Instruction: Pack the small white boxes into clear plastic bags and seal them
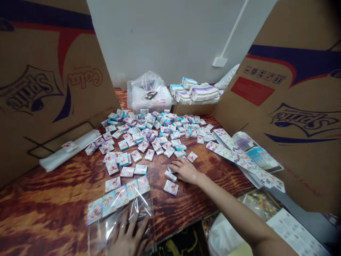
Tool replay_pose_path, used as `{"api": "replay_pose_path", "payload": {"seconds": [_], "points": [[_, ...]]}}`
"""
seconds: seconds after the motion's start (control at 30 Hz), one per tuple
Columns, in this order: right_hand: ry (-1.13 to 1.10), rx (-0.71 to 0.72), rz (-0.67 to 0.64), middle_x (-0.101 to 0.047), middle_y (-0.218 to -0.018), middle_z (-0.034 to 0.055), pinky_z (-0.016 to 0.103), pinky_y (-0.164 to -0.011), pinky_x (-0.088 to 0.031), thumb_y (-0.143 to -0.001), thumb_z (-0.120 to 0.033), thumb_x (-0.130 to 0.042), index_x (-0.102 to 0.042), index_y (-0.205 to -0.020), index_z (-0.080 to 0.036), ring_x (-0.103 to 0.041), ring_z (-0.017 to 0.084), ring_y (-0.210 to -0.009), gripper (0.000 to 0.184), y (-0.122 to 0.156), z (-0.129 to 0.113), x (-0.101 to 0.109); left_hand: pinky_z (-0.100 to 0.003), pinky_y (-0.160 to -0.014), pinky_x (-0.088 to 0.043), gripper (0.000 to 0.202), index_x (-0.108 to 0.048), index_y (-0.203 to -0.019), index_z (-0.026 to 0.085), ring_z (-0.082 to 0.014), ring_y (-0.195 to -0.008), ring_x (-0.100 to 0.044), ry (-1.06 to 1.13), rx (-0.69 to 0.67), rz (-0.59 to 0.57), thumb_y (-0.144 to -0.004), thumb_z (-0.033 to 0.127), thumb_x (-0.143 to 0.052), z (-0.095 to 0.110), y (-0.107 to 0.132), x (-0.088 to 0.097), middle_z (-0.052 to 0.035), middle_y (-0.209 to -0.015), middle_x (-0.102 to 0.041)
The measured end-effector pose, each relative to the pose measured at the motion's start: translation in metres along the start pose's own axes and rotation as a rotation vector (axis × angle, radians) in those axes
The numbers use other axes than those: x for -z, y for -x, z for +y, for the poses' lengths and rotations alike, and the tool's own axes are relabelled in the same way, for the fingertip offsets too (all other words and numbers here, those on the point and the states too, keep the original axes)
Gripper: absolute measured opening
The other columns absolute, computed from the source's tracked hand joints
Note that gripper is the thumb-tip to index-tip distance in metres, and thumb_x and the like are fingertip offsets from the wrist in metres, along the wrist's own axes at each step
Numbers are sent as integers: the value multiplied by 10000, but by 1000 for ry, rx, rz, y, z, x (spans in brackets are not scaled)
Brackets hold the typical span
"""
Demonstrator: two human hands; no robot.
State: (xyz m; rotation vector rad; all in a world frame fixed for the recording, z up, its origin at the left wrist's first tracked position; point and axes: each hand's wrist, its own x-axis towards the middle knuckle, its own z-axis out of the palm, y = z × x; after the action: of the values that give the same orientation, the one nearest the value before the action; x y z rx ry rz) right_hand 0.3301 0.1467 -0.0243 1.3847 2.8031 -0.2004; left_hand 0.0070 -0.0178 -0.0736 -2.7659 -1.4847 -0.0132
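My left hand [128,236] lies flat with fingers spread on a clear plastic bag [121,209] at the table's front edge; several small boxes sit in a row inside the bag. My right hand [183,169] reaches forward, palm down, its fingers resting on a small white box [170,175]. Another small box [171,187] lies just in front of that hand. A wide scatter of small boxes [149,137] with pink, purple and teal prints covers the middle of the wooden table [53,199].
Tall cardboard sheets [39,89] wall the table left and right. A roll of clear bags [69,149] lies at left. Sticker strips [239,154] lie at right. A clear tub [149,94] and stacked boxes [197,92] stand at the back.
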Motion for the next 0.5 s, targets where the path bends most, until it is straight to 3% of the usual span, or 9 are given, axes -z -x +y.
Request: {"api": "replay_pose_path", "payload": {"seconds": [0.1,0.2,0.27,0.37,0.5], "points": [[-17,37,-20,-579,-1127,96,391,-900,-397,-832,-254,-546,-463,-1314,-234,-486,241,-1049,489,-4,8,9,-518,-873,-426,552,-330,-1355,441,-371,-1192,-473,-16,8,12,-842,357,-515,-1,2,-1,-68,-1347,-503],[-112,1,81,-521,-1137,125,356,-876,-422,-818,-222,-533,-393,-1360,-176,-497,228,-1026,562,-14,25,25,-509,-866,-439,536,-362,-1350,421,-378,-1182,-482,-26,13,27,-840,374,-520,1,2,4,-77,-1328,-522],[-201,20,129,-489,-1152,130,346,-877,-427,-804,-204,-533,-365,-1372,-161,-495,225,-1037,593,-32,24,32,-501,-876,-441,542,-359,-1356,412,-377,-1194,-471,-32,25,22,-841,364,-523,4,0,8,-72,-1340,-511],[-302,88,100,-479,-1166,122,331,-870,-432,-819,-257,-542,-338,-1383,-174,-515,215,-1017,605,-70,-10,31,-505,-884,-437,568,-365,-1353,414,-385,-1207,-455,-27,54,2,-821,363,-558,6,-2,15,-67,-1348,-504],[-276,48,21,-493,-1177,128,306,-797,-448,-833,-335,-555,-339,-1375,-193,-567,211,-937,600,-111,-73,13,-500,-875,-446,601,-328,-1369,419,-385,-1200,-463,-21,50,-22,-819,366,-563,5,2,16,-71,-1378,-469]]}}
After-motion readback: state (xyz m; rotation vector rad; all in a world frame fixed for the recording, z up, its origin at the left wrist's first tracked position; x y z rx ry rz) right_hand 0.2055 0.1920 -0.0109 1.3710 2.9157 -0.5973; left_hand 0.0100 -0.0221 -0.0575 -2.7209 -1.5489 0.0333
